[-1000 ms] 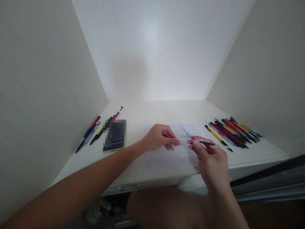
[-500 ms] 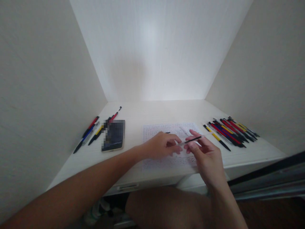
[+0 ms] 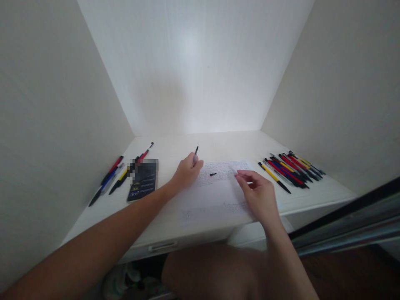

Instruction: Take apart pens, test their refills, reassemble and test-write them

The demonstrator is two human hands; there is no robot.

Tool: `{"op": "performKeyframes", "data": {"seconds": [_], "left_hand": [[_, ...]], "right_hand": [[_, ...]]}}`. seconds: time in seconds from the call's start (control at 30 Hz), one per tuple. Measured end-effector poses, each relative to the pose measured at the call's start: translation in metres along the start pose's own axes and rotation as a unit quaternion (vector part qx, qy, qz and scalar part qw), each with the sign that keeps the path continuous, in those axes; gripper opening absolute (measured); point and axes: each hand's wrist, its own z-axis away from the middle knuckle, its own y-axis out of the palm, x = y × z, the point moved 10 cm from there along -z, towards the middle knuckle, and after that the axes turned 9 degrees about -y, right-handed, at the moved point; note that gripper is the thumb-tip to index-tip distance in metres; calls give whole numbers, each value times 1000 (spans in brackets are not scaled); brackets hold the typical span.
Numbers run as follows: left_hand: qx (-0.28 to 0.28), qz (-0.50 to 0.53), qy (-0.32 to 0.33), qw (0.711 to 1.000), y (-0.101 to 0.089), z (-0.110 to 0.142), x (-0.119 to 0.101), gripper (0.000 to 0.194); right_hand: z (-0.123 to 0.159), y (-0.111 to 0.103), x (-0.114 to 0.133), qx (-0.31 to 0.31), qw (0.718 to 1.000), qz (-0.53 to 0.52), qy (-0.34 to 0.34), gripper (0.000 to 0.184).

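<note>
My left hand (image 3: 188, 170) is closed around a thin pen refill (image 3: 196, 155), which points up and away with its dark section showing above the fingers. To the right, my right hand (image 3: 258, 189) pinches a slim, pale, see-through tube (image 3: 232, 170) between thumb and fingertips; it looks like a pen barrel, though its lower end is hidden. Both hands are over a sheet of paper (image 3: 209, 196) covered in handwriting. A small black pen part (image 3: 213, 174) lies on the sheet between them.
A phone (image 3: 142, 181) lies left of the paper. Beyond it, several pens (image 3: 106, 181) rest near the left wall. A row of several red, blue, yellow and black pens (image 3: 290, 168) lies on the right. Panels enclose the white desk (image 3: 200, 139) on three sides.
My hands have drawn apart. The left has moved left and away with the refill, while the right holds the pale tube. The black part on the paper is now uncovered, and the phone screen shows pictures.
</note>
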Motion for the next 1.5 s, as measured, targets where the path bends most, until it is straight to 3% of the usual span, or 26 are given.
{"op": "performKeyframes", "data": {"seconds": [0.1, 0.23, 0.3, 0.5, 0.73, 0.97, 1.3, 1.5], "left_hand": [[6, -119, 48, 992, 9, 6, -4, 12], [61, -146, 84, 984, 30, 13, -9, 15], [73, -152, 90, 982, 37, 15, -12, 16], [95, -162, 88, 978, 46, 15, -15, 11], [99, -130, 78, 984, 43, 16, -10, 7], [56, -97, 70, 991, 28, 11, -8, 6], [74, -67, 76, 992, 30, 16, -15, 8], [80, -13, 52, 995, 27, 17, -19, 15]], "right_hand": [[-23, 33, 14, 120, 986, 94, -63, 23], [-43, 67, 13, 244, 951, 166, -86, 38], [-47, 74, 9, 269, 943, 174, -88, 39], [-44, 74, 0, 229, 960, 133, -91, 33], [-37, 79, 2, 206, 968, 112, -93, 27], [-35, 76, 4, 199, 972, 90, -84, 25], [-34, 79, 8, 192, 978, 23, -83, 21], [-34, 74, -9, 161, 985, -55, -27, 15]]}}
